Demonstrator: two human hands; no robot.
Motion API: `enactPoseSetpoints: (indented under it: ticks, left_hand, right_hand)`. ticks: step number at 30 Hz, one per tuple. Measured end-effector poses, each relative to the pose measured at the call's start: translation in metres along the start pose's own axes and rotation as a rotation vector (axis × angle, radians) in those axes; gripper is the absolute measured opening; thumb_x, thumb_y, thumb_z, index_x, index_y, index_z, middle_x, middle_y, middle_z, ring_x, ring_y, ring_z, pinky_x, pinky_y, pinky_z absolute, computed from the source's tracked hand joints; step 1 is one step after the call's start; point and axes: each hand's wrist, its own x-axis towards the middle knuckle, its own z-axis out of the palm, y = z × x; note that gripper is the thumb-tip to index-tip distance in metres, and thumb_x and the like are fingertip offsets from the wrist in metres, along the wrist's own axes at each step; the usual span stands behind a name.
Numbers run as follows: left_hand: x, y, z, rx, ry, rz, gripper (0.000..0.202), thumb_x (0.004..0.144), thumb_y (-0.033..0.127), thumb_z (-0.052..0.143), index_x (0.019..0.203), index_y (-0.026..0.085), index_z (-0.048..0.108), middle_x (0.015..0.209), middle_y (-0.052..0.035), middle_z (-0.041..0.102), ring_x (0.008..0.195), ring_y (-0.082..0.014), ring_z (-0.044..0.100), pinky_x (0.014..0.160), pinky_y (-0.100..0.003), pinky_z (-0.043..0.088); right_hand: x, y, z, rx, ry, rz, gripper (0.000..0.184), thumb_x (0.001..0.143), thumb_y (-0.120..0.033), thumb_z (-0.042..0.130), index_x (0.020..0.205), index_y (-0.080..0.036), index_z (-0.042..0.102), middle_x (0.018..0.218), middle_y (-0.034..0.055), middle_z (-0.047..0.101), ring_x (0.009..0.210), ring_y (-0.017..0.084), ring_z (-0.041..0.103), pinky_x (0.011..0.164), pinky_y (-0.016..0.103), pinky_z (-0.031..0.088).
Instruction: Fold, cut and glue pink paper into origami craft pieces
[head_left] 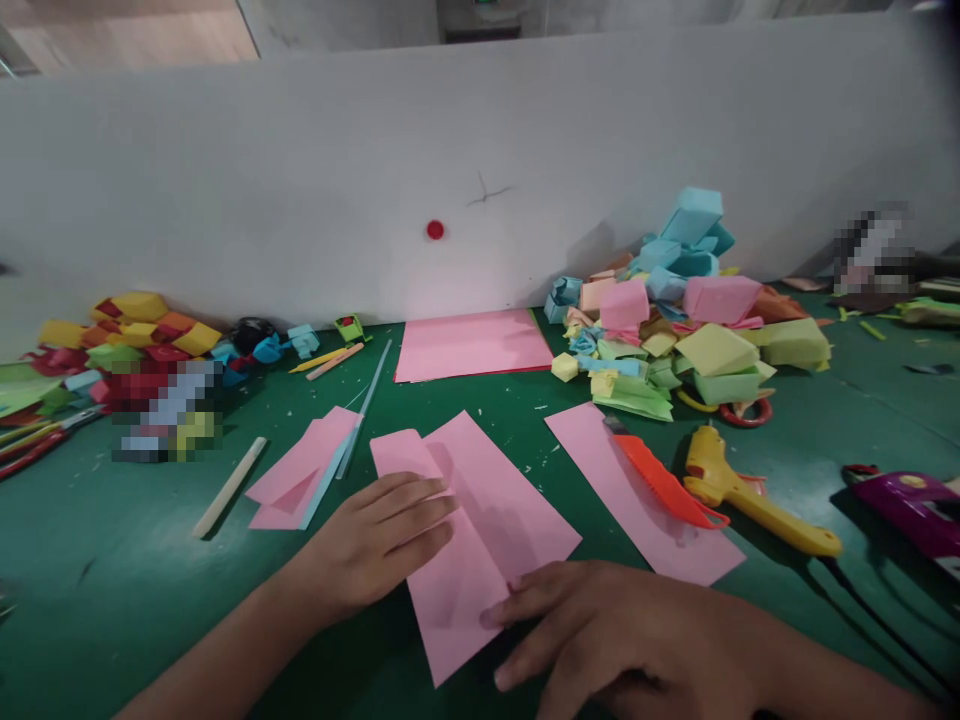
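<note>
A pink paper sheet [487, 520], partly folded along its length, lies on the green table [135, 600] in front of me. My left hand [375, 540] lies flat on its left half, fingers stretched out and pressing the fold. My right hand [600, 625] rests on the sheet's lower right edge, fingers extended, one fingertip pressing the paper. Neither hand grips anything.
More pink paper lies around: folded pieces [300, 470] at left, a strip [637, 490] at right under an orange cutter [664, 480], a stack [472, 345] at the back. A yellow glue gun [750, 490], purple tool [907, 505], wooden stick [229, 485] and piles of folded paper shapes [682, 310] surround them.
</note>
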Motion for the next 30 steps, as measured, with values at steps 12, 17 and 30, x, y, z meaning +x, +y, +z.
enactPoseSetpoints:
  ticks: [12,17,30]
  left_hand:
    - [0.004,0.002,-0.016,-0.147,-0.135,-0.013,0.054,0.072,0.017,0.054,0.125,0.016,0.062,0.119,-0.0119,0.074,0.106,-0.0285,0.067,0.094,-0.046,0.051]
    - [-0.002,-0.003,-0.020,-0.192,-0.318,-0.076,0.076,0.064,0.020,0.058,0.140,0.020,0.053,0.139,-0.0098,0.064,0.122,-0.0314,0.060,0.106,-0.050,0.043]
    - [-0.011,-0.011,-0.018,-0.246,-0.411,-0.115,0.097,0.062,0.018,0.062,0.155,0.024,0.035,0.158,-0.0083,0.043,0.143,-0.0331,0.044,0.118,-0.052,0.035]
  right_hand:
    - [-0.007,0.042,0.007,-0.445,0.385,0.193,0.048,0.086,0.000,0.042,0.118,-0.023,0.068,0.139,0.0056,0.064,0.141,0.024,0.043,0.114,0.047,0.043]
    - [-0.010,0.053,0.008,-0.539,0.313,0.276,0.069,0.080,0.004,0.043,0.140,-0.027,0.056,0.149,0.0015,0.055,0.144,0.025,0.037,0.117,0.050,0.039]
    - [-0.008,0.044,0.003,-0.549,0.313,0.366,0.059,0.087,-0.014,0.058,0.143,-0.032,0.053,0.148,0.0028,0.054,0.135,0.029,0.042,0.112,0.053,0.039]
